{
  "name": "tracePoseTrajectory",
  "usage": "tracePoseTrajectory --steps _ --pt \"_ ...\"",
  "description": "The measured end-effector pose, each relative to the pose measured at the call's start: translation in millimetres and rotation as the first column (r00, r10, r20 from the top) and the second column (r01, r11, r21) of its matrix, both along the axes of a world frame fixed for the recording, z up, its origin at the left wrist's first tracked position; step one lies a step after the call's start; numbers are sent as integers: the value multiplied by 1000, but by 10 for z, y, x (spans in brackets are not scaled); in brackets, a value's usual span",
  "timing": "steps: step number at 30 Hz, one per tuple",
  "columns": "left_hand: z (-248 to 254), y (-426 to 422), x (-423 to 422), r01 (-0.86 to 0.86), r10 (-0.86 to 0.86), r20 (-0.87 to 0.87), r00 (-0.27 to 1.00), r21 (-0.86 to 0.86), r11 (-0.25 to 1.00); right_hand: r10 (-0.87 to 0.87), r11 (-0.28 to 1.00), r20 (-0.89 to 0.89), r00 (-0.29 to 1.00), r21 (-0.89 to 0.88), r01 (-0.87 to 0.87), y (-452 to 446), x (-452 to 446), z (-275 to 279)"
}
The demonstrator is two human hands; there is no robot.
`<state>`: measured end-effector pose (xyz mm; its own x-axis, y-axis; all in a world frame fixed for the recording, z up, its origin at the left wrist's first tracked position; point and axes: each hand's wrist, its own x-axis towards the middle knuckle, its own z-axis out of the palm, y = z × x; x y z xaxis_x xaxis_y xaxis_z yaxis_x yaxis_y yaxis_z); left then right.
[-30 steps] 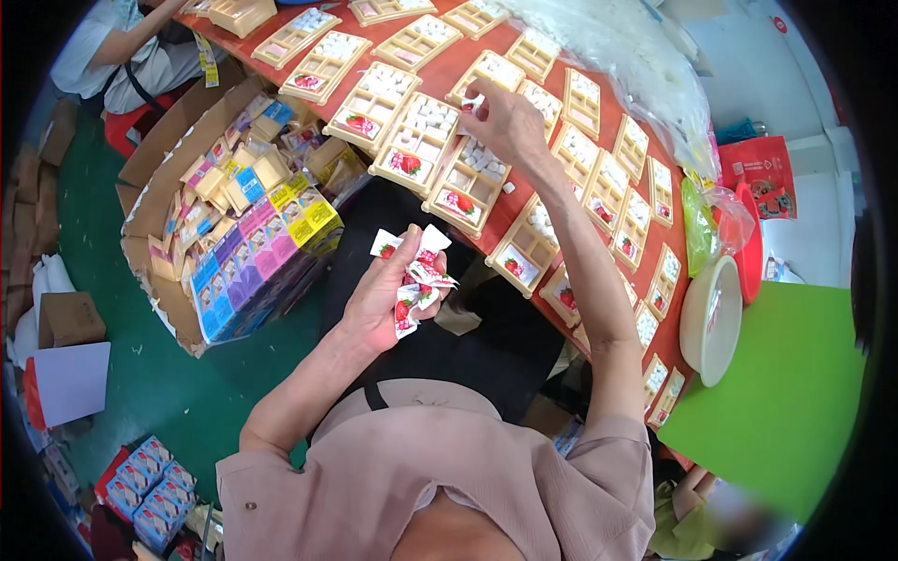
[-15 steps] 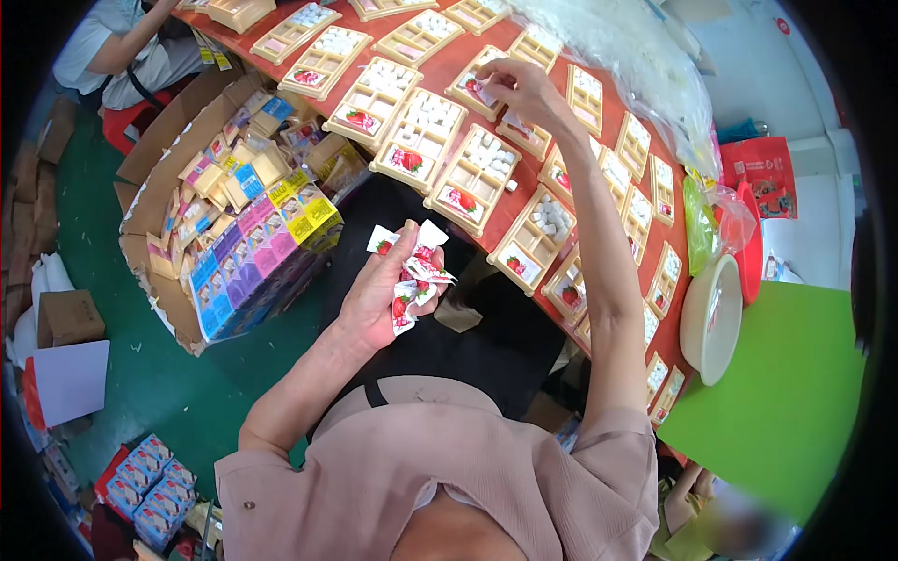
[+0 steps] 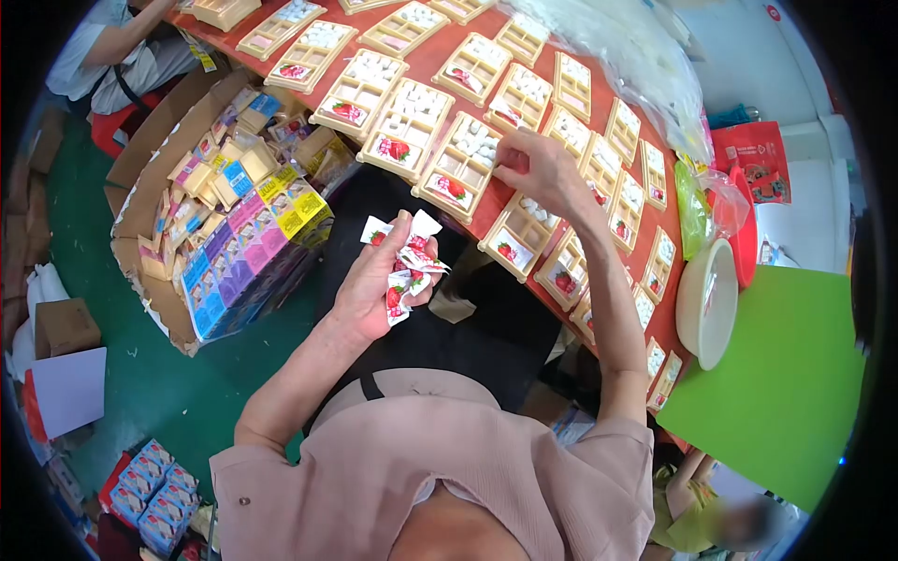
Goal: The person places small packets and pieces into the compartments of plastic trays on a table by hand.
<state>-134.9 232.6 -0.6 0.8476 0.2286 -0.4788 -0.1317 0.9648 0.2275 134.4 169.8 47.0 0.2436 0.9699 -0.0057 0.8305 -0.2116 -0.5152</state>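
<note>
My left hand [image 3: 372, 285] is closed around several small white strawberry-print packets [image 3: 398, 297], held above my lap. Over the red table my right hand [image 3: 543, 168] has its fingers curled down at the right edge of a cream tray [image 3: 440, 154]. Whatever the fingertips hold, if anything, is hidden. That tray has white pieces [image 3: 474, 142] in its far compartments and a strawberry packet [image 3: 451, 188] in the near one. Below my right hand, another tray [image 3: 499, 224] is partly covered by the wrist; it also holds a strawberry packet [image 3: 512, 251].
Many similar trays stand in rows on the red table [image 3: 440, 70]. A large carton [image 3: 131, 220] of small boxes is at the left. A cream basin [image 3: 708, 304] stands at the right, and clear plastic [image 3: 608, 42] lies at the back. Other people sit at the edges.
My right hand has come back from a farther tray, where a strawberry packet now shows, to the right edge of a nearer one. My left hand keeps its packets. The view has shifted slightly.
</note>
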Motion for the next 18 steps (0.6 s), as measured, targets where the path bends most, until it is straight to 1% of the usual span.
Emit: tracePoseTrajectory --steps 1,4,7,10,11,14,18 --pt "10 -14 4 1 -1 -8 1000 3 1000 -15 999 -5 1000 -39 15 -7 -16 -13" --pt "18 -29 -10 -4 4 -12 1000 7 1000 -3 1000 -9 1000 -8 3 -24 11 -56" --pt "2 -36 -15 -13 13 1 1000 2 1000 -95 993 -110 989 62 102 68 24 75" --pt "-9 -44 -4 -8 8 2 1000 4 1000 -52 978 -171 984 192 85 336 17 15" --pt "-11 -42 -3 -10 10 0 1000 6 1000 -48 979 -171 984 189 80 422 -4 -23" --pt "-11 -20 -24 -27 27 26 999 -3 1000 32 972 -42 999 236 -21 584 8 -232" --pt "-10 38 -63 -39 39 -8 999 -13 999 -8 978 46 999 211 -2 585 -55 -220"
